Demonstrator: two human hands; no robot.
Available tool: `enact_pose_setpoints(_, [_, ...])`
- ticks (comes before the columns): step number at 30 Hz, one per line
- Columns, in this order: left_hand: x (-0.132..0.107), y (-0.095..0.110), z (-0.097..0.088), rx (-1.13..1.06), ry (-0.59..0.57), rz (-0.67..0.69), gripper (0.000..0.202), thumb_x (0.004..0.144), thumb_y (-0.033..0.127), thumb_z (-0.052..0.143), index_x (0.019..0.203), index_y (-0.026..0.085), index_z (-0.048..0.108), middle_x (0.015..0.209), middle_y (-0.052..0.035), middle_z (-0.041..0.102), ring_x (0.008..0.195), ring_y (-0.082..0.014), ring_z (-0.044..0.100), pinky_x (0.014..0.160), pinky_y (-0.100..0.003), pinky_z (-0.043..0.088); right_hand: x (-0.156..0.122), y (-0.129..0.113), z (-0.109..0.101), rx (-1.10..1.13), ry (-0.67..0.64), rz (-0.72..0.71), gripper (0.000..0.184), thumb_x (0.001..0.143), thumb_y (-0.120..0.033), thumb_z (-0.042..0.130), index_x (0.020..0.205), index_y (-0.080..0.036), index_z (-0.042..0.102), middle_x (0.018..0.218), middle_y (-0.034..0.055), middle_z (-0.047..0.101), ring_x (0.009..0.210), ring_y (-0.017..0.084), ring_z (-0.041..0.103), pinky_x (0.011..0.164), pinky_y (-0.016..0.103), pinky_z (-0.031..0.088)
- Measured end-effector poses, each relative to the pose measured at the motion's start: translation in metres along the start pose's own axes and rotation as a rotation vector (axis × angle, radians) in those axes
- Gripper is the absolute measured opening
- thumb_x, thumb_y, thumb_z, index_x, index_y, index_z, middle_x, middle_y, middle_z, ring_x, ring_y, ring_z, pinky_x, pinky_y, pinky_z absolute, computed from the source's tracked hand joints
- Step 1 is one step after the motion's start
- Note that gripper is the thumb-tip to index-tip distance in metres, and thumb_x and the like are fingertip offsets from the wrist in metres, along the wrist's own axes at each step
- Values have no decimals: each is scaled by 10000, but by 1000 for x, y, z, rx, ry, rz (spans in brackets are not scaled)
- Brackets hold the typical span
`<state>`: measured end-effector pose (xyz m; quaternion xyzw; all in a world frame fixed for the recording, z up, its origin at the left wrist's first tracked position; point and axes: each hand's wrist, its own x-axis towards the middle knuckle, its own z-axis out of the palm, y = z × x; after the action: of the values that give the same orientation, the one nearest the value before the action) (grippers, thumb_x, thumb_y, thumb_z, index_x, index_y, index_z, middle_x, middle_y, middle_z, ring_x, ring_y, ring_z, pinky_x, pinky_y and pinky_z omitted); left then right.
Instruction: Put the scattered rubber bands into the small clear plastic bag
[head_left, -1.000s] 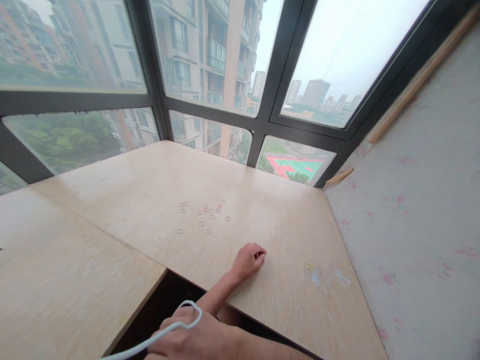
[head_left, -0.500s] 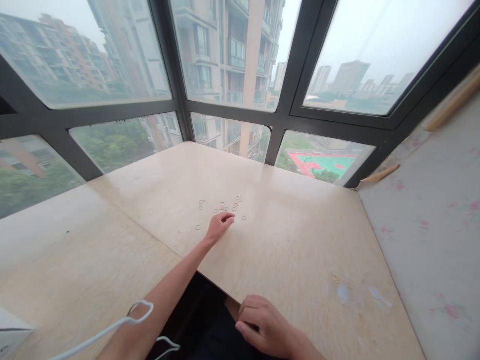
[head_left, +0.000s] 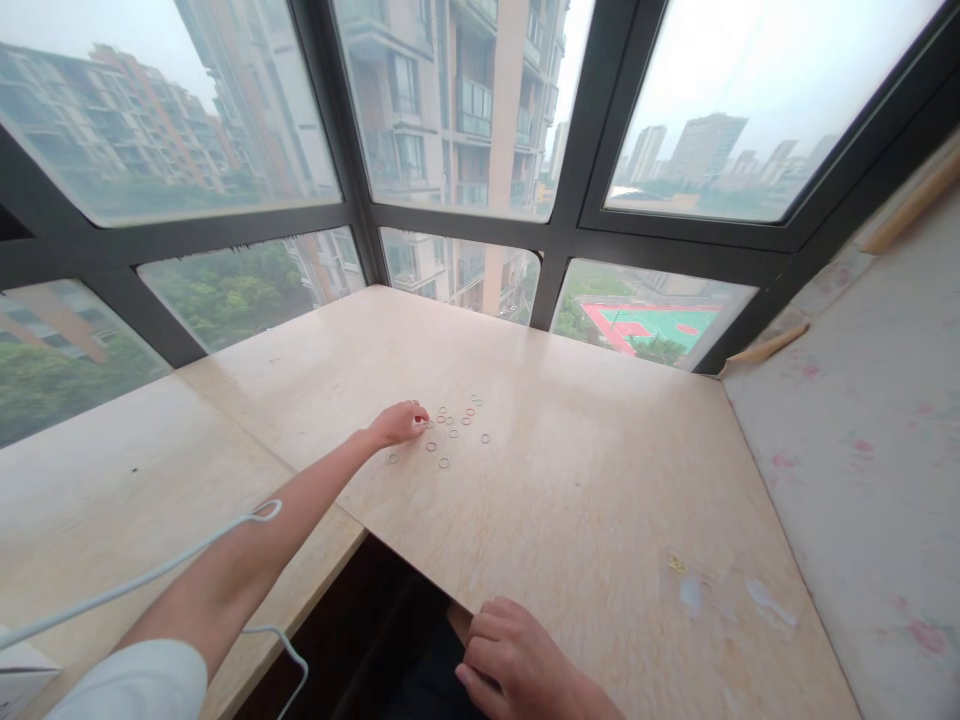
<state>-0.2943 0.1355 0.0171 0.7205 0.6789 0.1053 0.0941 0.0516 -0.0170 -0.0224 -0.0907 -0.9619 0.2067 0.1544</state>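
Several thin small rings lie scattered on the pale table, among them a reddish ring (head_left: 470, 412), a plain ring (head_left: 485, 438) and another ring (head_left: 444, 463) nearer the front. My left hand (head_left: 401, 422) is at the left side of this group, its fingertips pinched together just beside a ring (head_left: 430, 424). What the fingertips hold, if anything, is too small to make out. The hand covers part of the tabletop where rings lay. My right hand (head_left: 517, 650) rests at the table's front edge, fingers curled in, with nothing visible in it.
Clear plastic bags (head_left: 690, 595) with a small yellow piece lie on the table's right side. A white cable (head_left: 150, 580) crosses in front of my left arm. A white box (head_left: 26, 670) stands at lower left. Windows and a papered wall (head_left: 862, 480) border the table.
My left hand has moved left from the middle of the rings to their left side. Rings that it covered now show on the table. My right hand has barely moved.
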Motion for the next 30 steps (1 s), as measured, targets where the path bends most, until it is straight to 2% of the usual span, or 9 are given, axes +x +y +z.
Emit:
enact_pose_setpoints(4, [6, 5, -6, 47, -76, 74, 209, 741, 232, 542, 816, 233, 737, 893, -41, 685, 770, -184, 602, 715, -261, 423, -1, 1, 4, -13, 9, -6, 256, 904, -267, 501, 663, -190, 545, 705, 13, 577, 682, 144, 492, 635, 284, 353])
enact_pose_setpoints(9, [11, 9, -13, 54, -116, 109, 143, 687, 201, 573, 652, 234, 708, 804, -28, 698, 740, -180, 597, 671, -251, 400, 0, -1, 3, -41, 29, -7, 237, 883, -260, 528, 657, -191, 528, 707, 5, 581, 683, 143, 494, 637, 288, 342])
enact_pose_setpoints(13, [13, 12, -12, 2, -75, 85, 135, 669, 185, 575, 616, 219, 694, 745, -29, 701, 702, -174, 596, 649, -247, 403, 1, -3, -1, -52, 27, -1, 241, 881, -258, 524, 649, -191, 522, 700, 3, 583, 671, 141, 496, 632, 292, 340])
enact_pose_setpoints(18, [14, 32, -10, -116, 51, 53, 208, 767, 239, 528, 783, 172, 724, 794, -47, 714, 692, -149, 603, 648, -231, 435, 2, -2, -2, -63, 25, -10, 253, 890, -267, 513, 651, -187, 538, 696, 7, 589, 653, 135, 502, 620, 288, 347])
enact_pose_setpoints(20, [14, 50, -9, -184, 83, 65, 241, 803, 265, 508, 828, 160, 723, 815, -46, 718, 674, -132, 594, 621, -216, 440, 2, -2, -2, -74, 25, -15, 257, 888, -275, 520, 650, -184, 556, 686, 10, 595, 648, 137, 512, 619, 286, 357])
enact_pose_setpoints(23, [15, 91, -8, -409, 91, 115, 247, 812, 304, 534, 834, 147, 723, 747, -37, 709, 582, -107, 548, 531, -198, 413, 3, -1, -3, -110, 26, -8, 266, 878, -296, 532, 643, -181, 580, 661, 10, 601, 630, 139, 517, 619, 288, 363])
enact_pose_setpoints(26, [16, 143, -4, -612, 40, 151, 255, 797, 338, 583, 840, 131, 726, 672, -34, 689, 535, -99, 523, 483, -191, 387, 3, -1, -3, -148, 31, -9, 299, 886, -318, 508, 630, -185, 588, 648, 2, 611, 614, 133, 514, 613, 286, 355])
enact_pose_setpoints(30, [17, 220, 13, -753, -22, 242, 270, 804, 359, 597, 860, 128, 725, 728, -55, 709, 585, -115, 561, 514, -204, 423, 1, 2, 0, -157, 70, -17, 323, 908, -347, 464, 662, -198, 610, 708, -20, 650, 643, 126, 533, 610, 284, 356])
